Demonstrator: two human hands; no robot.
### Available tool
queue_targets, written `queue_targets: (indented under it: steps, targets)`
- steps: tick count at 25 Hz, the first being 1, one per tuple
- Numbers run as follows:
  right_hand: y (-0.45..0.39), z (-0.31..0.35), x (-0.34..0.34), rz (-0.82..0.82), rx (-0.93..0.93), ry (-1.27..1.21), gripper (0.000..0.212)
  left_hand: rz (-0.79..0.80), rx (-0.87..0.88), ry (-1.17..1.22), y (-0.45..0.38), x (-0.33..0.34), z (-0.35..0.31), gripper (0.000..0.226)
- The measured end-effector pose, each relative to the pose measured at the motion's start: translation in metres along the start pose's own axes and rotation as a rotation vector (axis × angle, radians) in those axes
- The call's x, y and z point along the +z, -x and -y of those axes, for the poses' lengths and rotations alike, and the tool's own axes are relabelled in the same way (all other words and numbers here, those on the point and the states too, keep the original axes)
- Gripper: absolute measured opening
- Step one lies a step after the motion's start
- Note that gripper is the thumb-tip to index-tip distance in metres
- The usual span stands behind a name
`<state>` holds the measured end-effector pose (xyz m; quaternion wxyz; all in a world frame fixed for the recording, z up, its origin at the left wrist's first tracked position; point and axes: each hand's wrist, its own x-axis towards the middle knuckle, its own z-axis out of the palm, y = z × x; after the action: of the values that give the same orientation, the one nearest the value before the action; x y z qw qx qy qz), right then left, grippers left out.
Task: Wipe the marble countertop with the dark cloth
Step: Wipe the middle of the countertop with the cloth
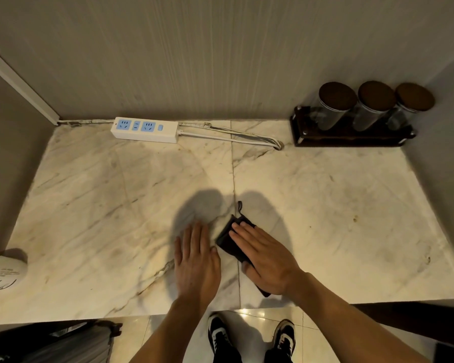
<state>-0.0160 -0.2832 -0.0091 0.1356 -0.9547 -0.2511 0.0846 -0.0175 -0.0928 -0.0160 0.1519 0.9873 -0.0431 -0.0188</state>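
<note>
Head view: low in the centre of the frame, the right hand [262, 260] lies flat, fingers spread, pressing the dark cloth [227, 238] against the marble worktop [338, 205]. It grips nothing, since an open palm spreads pressure over the folded cloth for wiping. The cloth sits just right of centre, astride the seam between the slabs, its hanging loop pointing up the frame. The left hand [195, 263], just beside it, rests open and empty on the bare stone, probably as a brace. A power strip [144, 129] along the wall at upper centre, a rack of jars [351, 127] in the upper right corner and a paper cup [0, 271] at the left edge stand well apart, leaving the middle free.
</note>
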Motion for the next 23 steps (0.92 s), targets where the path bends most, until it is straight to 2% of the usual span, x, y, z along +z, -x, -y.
queue_targets:
  steps: [15,23]
  targets:
    - [-0.053,-0.048,-0.021,-0.037,-0.004,0.007,0.066,0.060,-0.028,-0.044,-0.014,0.006,-0.019,0.058]
    - [-0.096,-0.075,-0.033,-0.040,0.069,0.025,0.066,0.102,-0.031,-0.071,-0.016,0.005,-0.018,0.057]
